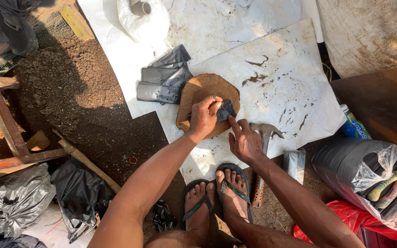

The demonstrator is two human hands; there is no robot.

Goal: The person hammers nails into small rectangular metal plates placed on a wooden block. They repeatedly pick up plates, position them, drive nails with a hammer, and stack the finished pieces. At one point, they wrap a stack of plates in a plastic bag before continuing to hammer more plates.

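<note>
Black rubber piece (226, 110) is being pinched by left hand (203, 117) on brown disc (206, 89); right hand (244, 140), open at 4 o'clock, is pointing; slippage risk.

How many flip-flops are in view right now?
2: one flip-flop on the left foot, the other flip-flop on the right foot, side by side below the hands. None appear hidden.

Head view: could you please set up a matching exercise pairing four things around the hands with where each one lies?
Things:
1. small black piece
2. hammer
3. folded black bags
4. brown round pad

Places:
A. on the white sheet, under the left hand
B. pinched in the left hand's fingers
C. beside the right hand, by the feet
D. left of the pad, stacked

Pairs: 1-B, 2-C, 3-D, 4-A
</note>
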